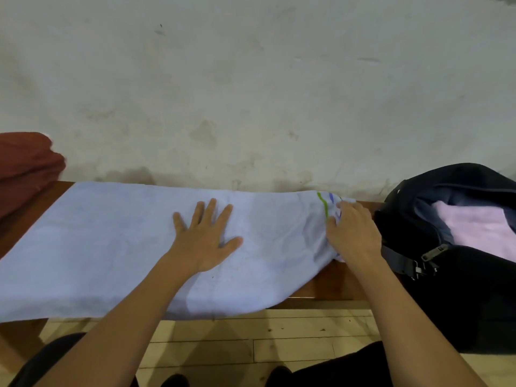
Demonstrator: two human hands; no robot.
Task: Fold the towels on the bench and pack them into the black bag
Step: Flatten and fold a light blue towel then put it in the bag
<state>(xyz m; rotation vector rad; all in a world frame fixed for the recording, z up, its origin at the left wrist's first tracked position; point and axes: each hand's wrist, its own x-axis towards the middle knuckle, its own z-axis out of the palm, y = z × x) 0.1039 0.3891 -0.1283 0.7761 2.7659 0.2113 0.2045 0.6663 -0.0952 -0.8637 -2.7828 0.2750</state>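
A pale blue towel (111,247) lies spread along the wooden bench (335,286), its front edge hanging over the side. My left hand (205,238) presses flat on the towel's middle with fingers spread. My right hand (353,233) grips the towel's right end, where green and blue stripes show. The black bag (460,303) stands open at the right end of the bench, touching distance from my right hand, with a pink towel (480,230) lying inside it.
A dark red towel (25,169) is heaped at the bench's left end. A stained pale wall (251,79) runs right behind the bench. Wooden floor planks (251,344) and my dark-clothed knees show below.
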